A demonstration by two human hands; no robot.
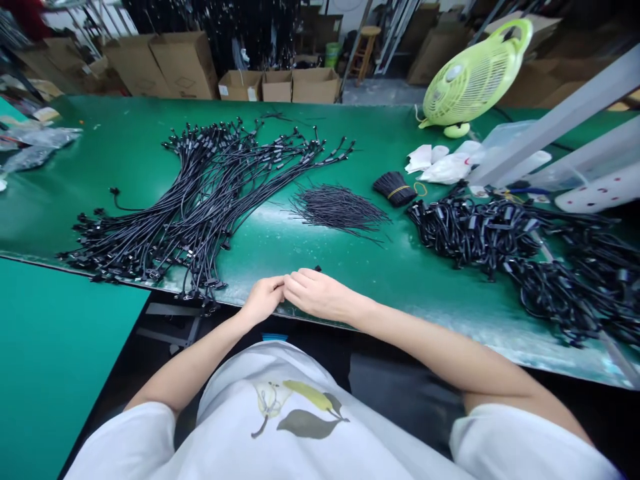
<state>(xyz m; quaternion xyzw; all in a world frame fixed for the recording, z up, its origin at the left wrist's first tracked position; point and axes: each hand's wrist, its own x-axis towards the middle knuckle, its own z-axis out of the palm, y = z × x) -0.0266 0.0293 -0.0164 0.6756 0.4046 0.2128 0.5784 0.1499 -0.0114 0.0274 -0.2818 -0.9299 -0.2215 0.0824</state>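
My left hand [263, 298] and my right hand [311, 292] meet at the front edge of the green table [350, 267], fingers closed. A small black end shows just beyond my right fingers; the rest of what they hold is hidden. Ahead and to the left lies a large spread of black cables [185, 193] with connectors at both ends. Beyond my right hand is a loose pile of thin black ties [340, 208]. A banded bundle of black ties [395, 189] lies to its right, beside a yellow rubber band [421, 189].
Coiled black cables [475, 230] cover the right side. A green fan [475, 77] stands at the back right, near white crumpled paper [445, 165] and slanted grey metal bars [560, 117]. Plastic bags [40, 143] lie far left. Cardboard boxes [315, 85] stand behind the table.
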